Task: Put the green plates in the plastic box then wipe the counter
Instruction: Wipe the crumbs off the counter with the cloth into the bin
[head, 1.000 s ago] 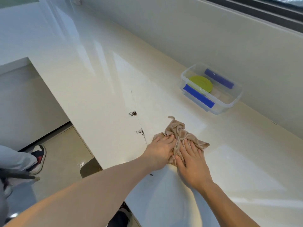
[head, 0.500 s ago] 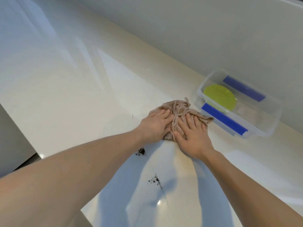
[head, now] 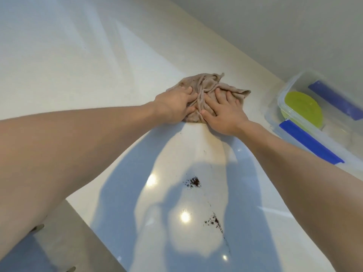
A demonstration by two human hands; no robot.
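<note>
A crumpled beige cloth (head: 204,83) lies on the white counter (head: 78,79), far from me near the wall. My left hand (head: 173,106) presses on its left side and my right hand (head: 225,112) presses flat on its right side. A green plate (head: 302,108) lies inside the clear plastic box (head: 275,116) with blue clips at the right. Two patches of dark crumbs, one (head: 193,182) nearer the cloth and one (head: 214,221) nearer me, lie on the counter between my forearms.
A pale wall (head: 275,26) runs along the back of the counter just beyond the cloth and box. The counter's front edge (head: 94,228) drops to a grey floor at lower left.
Both hands have pushed the cloth away from me toward the wall, past the dark crumbs, which now lie behind the cloth. The view has moved closer over the counter.
</note>
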